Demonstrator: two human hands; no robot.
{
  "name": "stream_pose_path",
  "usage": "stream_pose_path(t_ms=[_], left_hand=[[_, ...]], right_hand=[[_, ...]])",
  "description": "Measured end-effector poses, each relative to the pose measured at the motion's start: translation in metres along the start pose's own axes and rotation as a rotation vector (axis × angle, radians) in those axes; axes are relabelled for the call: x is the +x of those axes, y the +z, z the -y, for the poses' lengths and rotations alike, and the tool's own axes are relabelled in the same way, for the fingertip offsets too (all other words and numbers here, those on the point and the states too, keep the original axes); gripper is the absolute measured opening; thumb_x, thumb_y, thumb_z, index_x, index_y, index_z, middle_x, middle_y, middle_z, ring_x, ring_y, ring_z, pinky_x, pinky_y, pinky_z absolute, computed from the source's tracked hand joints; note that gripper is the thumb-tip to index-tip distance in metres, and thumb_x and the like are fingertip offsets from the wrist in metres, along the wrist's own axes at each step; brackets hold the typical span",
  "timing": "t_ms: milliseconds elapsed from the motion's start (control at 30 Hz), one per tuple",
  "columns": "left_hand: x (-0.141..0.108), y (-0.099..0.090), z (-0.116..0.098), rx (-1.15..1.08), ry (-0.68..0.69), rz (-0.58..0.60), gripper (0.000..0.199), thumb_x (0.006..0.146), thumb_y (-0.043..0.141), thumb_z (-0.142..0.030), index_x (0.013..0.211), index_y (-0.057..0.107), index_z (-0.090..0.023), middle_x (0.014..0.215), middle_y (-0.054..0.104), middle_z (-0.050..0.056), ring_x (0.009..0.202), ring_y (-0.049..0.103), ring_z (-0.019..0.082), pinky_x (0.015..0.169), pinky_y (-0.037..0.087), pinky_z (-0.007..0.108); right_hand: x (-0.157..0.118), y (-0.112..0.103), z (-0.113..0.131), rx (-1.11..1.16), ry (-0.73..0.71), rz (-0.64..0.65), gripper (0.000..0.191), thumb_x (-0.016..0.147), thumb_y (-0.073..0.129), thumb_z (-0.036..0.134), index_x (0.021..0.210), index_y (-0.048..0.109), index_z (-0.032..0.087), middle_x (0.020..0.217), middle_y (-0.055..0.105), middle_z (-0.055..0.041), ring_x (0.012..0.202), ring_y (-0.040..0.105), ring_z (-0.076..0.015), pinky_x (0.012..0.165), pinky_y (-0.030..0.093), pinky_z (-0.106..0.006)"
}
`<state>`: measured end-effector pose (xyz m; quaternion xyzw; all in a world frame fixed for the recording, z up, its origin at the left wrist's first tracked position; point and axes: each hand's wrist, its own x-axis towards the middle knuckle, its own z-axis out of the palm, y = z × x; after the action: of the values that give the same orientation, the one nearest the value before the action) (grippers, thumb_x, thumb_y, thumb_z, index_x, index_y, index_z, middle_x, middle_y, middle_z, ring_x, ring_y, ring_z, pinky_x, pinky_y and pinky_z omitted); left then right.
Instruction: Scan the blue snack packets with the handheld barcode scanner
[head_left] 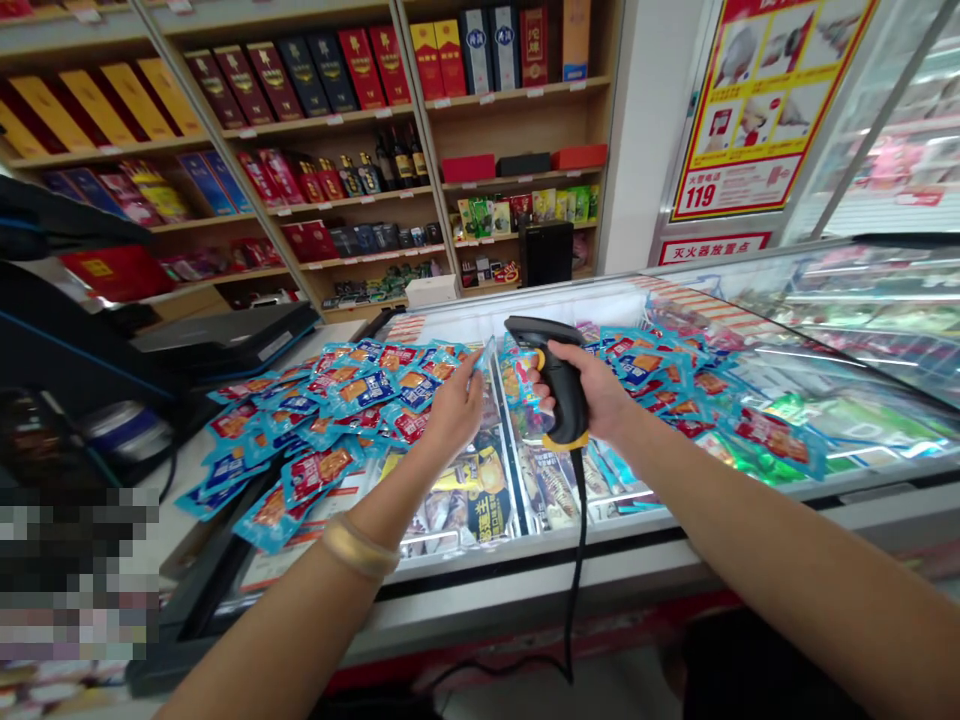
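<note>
My right hand [585, 390] is wrapped round the handle of a black and yellow barcode scanner [564, 385], whose cable hangs down over the freezer's front edge. To its left, my left hand [459, 402] pinches a small blue snack packet [486, 358] seen nearly edge-on. A large heap of blue and red snack packets [322, 410] lies left of my left hand on the glass-topped freezer. Beyond my right hand is a second spread of similar packets [652, 365]. A few packets show just behind the scanner, partly covered by it.
Below the glass of the chest freezer [450, 575] lie frozen goods. Dark counter equipment [67, 370] stands at the left, beside a flat black device [247, 340]. Shelves with boxes and bottles [322, 125] line the back. A dark cable crosses the freezer at right.
</note>
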<state>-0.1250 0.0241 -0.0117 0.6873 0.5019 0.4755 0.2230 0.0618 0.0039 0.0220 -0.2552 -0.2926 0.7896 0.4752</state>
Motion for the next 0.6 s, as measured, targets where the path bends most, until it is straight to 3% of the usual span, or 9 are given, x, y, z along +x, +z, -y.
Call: stream_pose_path(t_ms=[67, 167, 333, 467, 600], left_hand=[[0.014, 0.020, -0.010, 0.134, 0.104, 0.026, 0.045, 0.092, 0.038, -0.025, 0.132, 0.055, -0.014, 0.132, 0.060, 0.012, 0.125, 0.053, 0.025, 0.108, 0.040, 0.043], [0.029, 0.059, -0.026, 0.255, 0.105, 0.101, 0.047, 0.094, 0.035, -0.026, 0.137, 0.051, -0.014, 0.134, 0.059, 0.013, 0.127, 0.052, 0.023, 0.109, 0.037, 0.039], [0.029, 0.117, -0.045, 0.526, -0.029, 0.288, 0.061, 0.091, 0.038, -0.059, 0.140, 0.046, -0.023, 0.142, 0.051, 0.014, 0.132, 0.045, 0.035, 0.108, 0.032, 0.054], [0.029, 0.136, -0.048, 0.622, -0.031, 0.280, 0.060, 0.093, 0.031, -0.059, 0.142, 0.044, -0.026, 0.145, 0.047, 0.013, 0.133, 0.043, 0.036, 0.109, 0.031, 0.054], [0.032, 0.132, -0.047, 0.580, -0.017, 0.322, 0.062, 0.093, 0.031, -0.059, 0.143, 0.041, -0.024, 0.148, 0.044, 0.015, 0.137, 0.038, 0.037, 0.110, 0.028, 0.057]], right_hand=[[-0.005, -0.010, 0.017, 0.025, -0.062, -0.032, 0.022, 0.089, 0.050, 0.032, 0.078, 0.058, 0.014, 0.062, 0.055, -0.0022, 0.047, 0.048, -0.0087, 0.038, 0.040, -0.016], [-0.014, -0.035, 0.041, 0.056, -0.138, -0.082, 0.020, 0.088, 0.051, 0.032, 0.079, 0.057, 0.015, 0.062, 0.056, -0.0025, 0.047, 0.048, -0.0089, 0.039, 0.041, -0.016], [-0.026, -0.074, 0.056, 0.078, -0.178, -0.213, 0.018, 0.089, 0.051, 0.031, 0.081, 0.056, 0.015, 0.062, 0.057, -0.0029, 0.046, 0.048, -0.0089, 0.038, 0.043, -0.016], [-0.028, -0.083, 0.056, 0.088, -0.222, -0.209, 0.018, 0.089, 0.049, 0.030, 0.082, 0.056, 0.015, 0.063, 0.057, -0.0029, 0.047, 0.048, -0.0089, 0.038, 0.043, -0.016], [-0.029, -0.082, 0.058, 0.062, -0.236, -0.199, 0.018, 0.085, 0.056, 0.034, 0.080, 0.056, 0.016, 0.063, 0.056, -0.0019, 0.047, 0.048, -0.0086, 0.039, 0.042, -0.016]])
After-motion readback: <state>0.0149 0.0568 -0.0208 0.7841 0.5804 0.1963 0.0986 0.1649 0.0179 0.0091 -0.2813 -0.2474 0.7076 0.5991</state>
